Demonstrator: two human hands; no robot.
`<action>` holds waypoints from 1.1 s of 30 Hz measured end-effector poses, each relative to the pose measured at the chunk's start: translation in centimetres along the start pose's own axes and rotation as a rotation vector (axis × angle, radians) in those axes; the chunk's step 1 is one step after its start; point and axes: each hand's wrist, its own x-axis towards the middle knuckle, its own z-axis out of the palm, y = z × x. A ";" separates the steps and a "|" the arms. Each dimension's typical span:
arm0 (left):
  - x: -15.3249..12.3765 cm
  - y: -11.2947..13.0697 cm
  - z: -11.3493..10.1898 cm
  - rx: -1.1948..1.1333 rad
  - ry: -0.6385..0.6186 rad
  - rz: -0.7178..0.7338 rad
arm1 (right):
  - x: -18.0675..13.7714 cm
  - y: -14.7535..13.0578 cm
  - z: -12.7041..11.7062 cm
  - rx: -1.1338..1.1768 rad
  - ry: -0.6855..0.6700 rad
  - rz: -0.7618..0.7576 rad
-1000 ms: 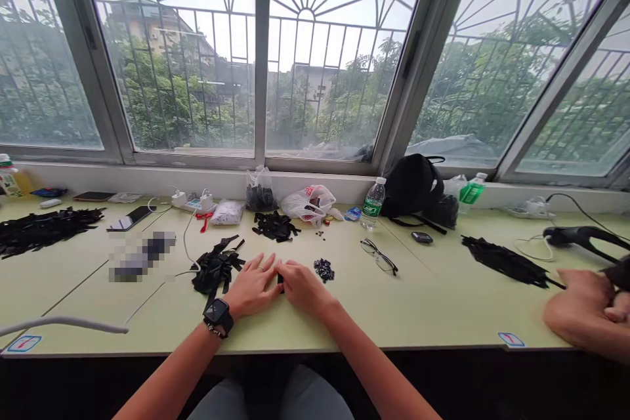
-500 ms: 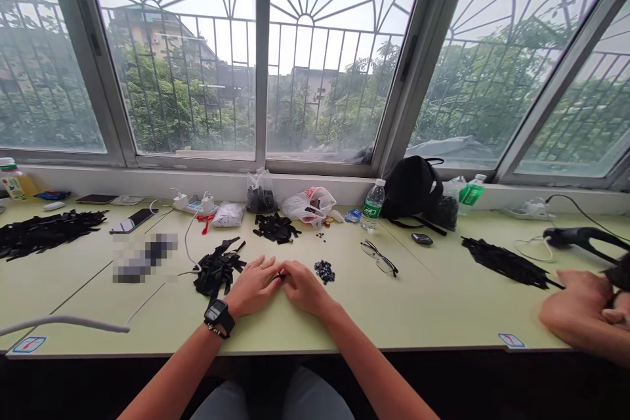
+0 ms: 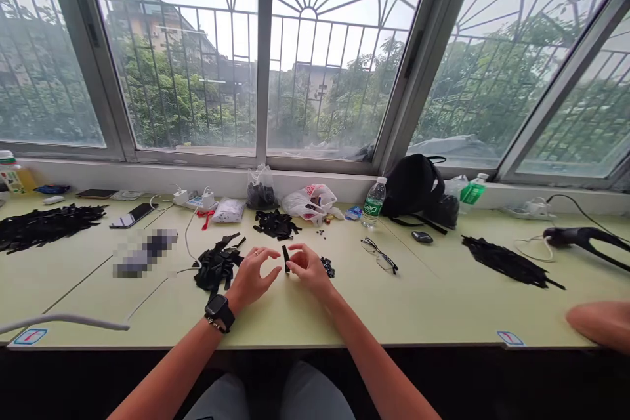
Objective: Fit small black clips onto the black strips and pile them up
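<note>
Now: left fingers [image 3: 262, 254] open | right fingers [image 3: 296, 257] curled beside strip, grip unclear | black strip [image 3: 286, 258] between them, near-upright over desk [image 3: 418, 315] | strip pile [image 3: 216, 266] left, dark bits [image 3: 327, 268] right, likely kept within reach

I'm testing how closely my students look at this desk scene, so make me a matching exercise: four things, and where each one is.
Things:
1. Wristwatch
2. Eyeglasses
3. Plastic water bottle
4. Black strip

Places:
A. Between the left hand and the right hand
B. On the left wrist
C. Upright in front of the window sill
D. Lying on the table, to the right of the hands

Right pairs: 1-B, 2-D, 3-C, 4-A.
</note>
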 end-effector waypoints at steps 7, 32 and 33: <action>0.0 -0.3 0.3 -0.014 -0.065 0.042 | -0.4 -1.1 -0.2 0.229 -0.124 0.066; -0.1 -0.6 0.1 0.176 0.046 -0.124 | -0.5 -0.5 -0.3 -0.015 -0.176 0.201; -0.2 -0.8 0.1 0.202 0.056 -0.128 | -0.4 -0.3 -0.2 -0.034 -0.150 0.189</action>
